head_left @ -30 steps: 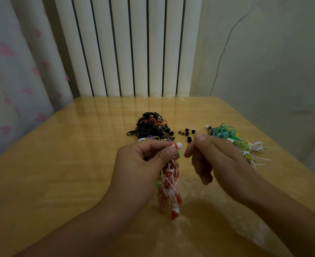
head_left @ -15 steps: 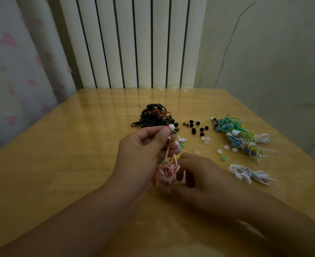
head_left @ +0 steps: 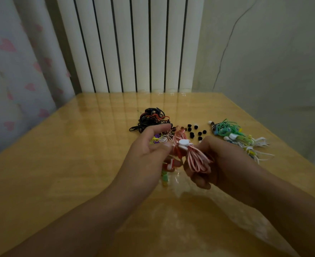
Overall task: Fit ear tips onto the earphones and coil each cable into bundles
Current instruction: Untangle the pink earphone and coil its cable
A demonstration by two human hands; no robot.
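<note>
Earphones with a pink-and-white cable [head_left: 197, 158] are held above the wooden table [head_left: 69, 173], folded into a loose bundle between both hands. To the left of that bundle, the left hand [head_left: 149, 154] is seen with its thumb pinching the cable end while the other fingers stay extended. Behind the bundle a black cable heap [head_left: 151, 120] is lying — and black ear tips [head_left: 195, 131] are scattered just right of it. The bundle's loops are gripped by the curled fingers of the right hand [head_left: 223, 164]. Farther right, green and white earphones [head_left: 242, 139] are piled.
</note>
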